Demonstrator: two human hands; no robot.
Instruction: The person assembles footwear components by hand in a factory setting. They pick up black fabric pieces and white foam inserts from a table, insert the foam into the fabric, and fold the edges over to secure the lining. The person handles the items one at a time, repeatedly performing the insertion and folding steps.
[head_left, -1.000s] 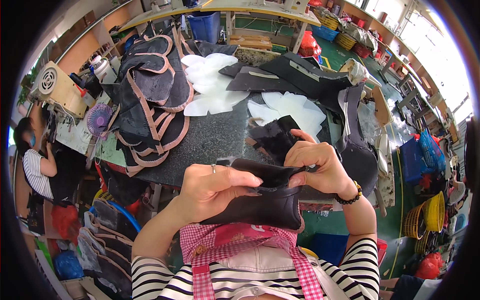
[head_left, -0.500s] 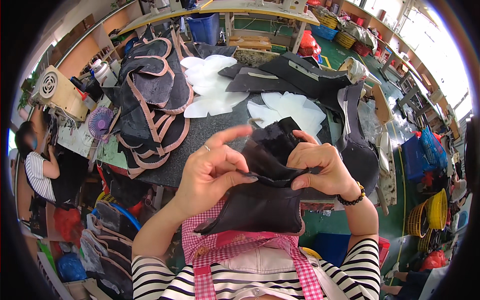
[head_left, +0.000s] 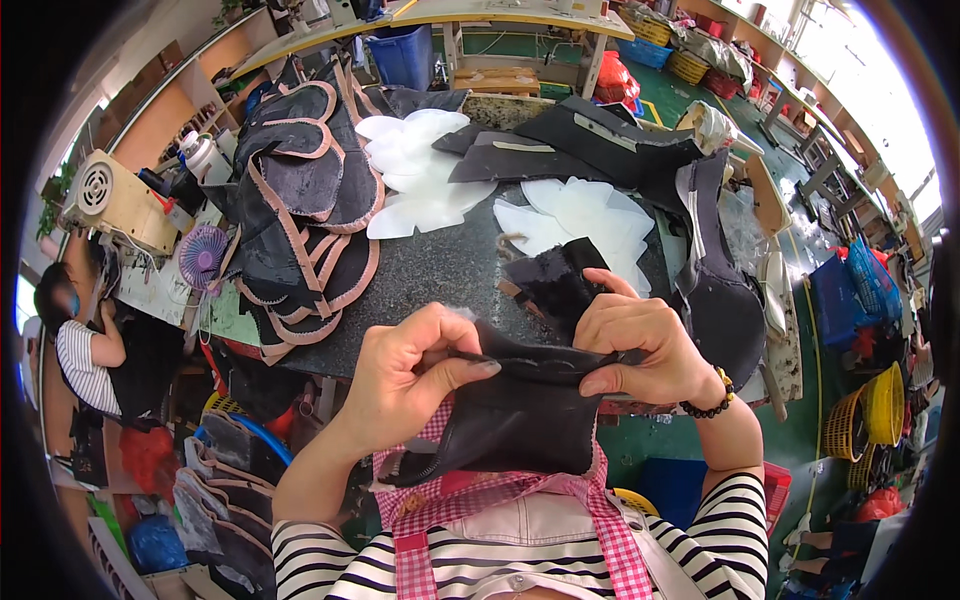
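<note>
A black leather-like piece (head_left: pixel 520 425) is stretched between my two hands over the near edge of the bench, its upper rim turned over in a narrow fold. Thumb and curled fingers of my left hand (head_left: pixel 415 368) pinch that fold at its left end. At the right end my right hand (head_left: pixel 640 345) grips the same rim with the thumb in front and the fingers behind. The lower part of the piece hangs in front of a pink checked apron (head_left: pixel 480 497). Just beyond the fold lies a dark piece with a fuzzy patch (head_left: pixel 540 285), partly hidden by my right fingers.
Pink-edged black pieces (head_left: pixel 310 180) are heaped at the left of the dark bench (head_left: pixel 420 270). White petal-shaped sheets (head_left: pixel 590 225) and black boot-shaped pieces (head_left: pixel 720 290) lie farther back and right. A small purple fan (head_left: pixel 203 255) stands left. Another person (head_left: pixel 90 350) sits far left.
My left index finger, raised before, has curled down onto the fold. The leather behind the rim has come down, and the fuzzy piece beyond shows more plainly.
</note>
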